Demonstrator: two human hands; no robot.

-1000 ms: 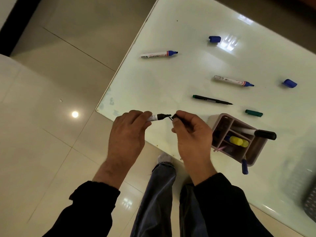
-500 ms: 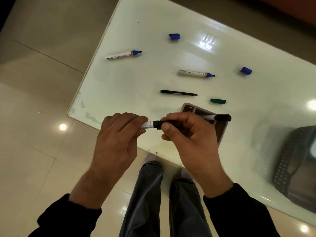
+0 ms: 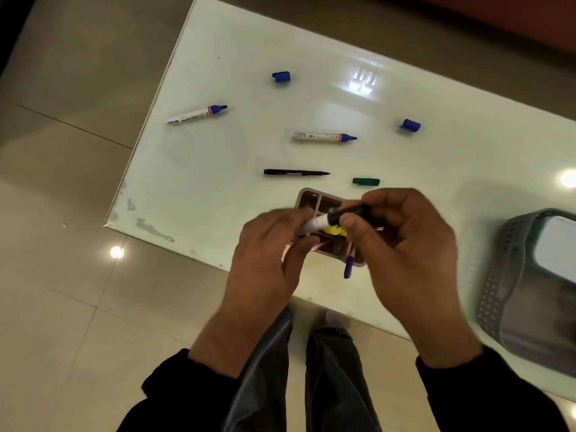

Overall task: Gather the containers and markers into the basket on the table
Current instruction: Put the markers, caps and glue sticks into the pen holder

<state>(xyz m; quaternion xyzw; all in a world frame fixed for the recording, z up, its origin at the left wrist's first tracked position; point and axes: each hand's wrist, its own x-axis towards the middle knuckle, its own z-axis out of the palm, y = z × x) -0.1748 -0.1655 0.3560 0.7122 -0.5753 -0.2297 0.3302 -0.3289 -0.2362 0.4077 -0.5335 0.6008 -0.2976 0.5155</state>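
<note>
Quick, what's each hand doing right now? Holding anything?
Left hand: holds the white end of the black-capped marker.
Right hand: pinches the same marker's black cap.

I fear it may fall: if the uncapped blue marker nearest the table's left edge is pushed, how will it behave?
The marker looks round and stiff, so it would probably roll on the glossy table, perhaps off the near edge. It seems small, so likely light. Its bare tip may leave ink.

White table (image 3: 218, 182): blue markers (image 3: 196, 115), green pen (image 3: 296, 173), caps (image 3: 281, 77), organizer (image 3: 307, 194), basket (image 3: 498, 275).
</note>
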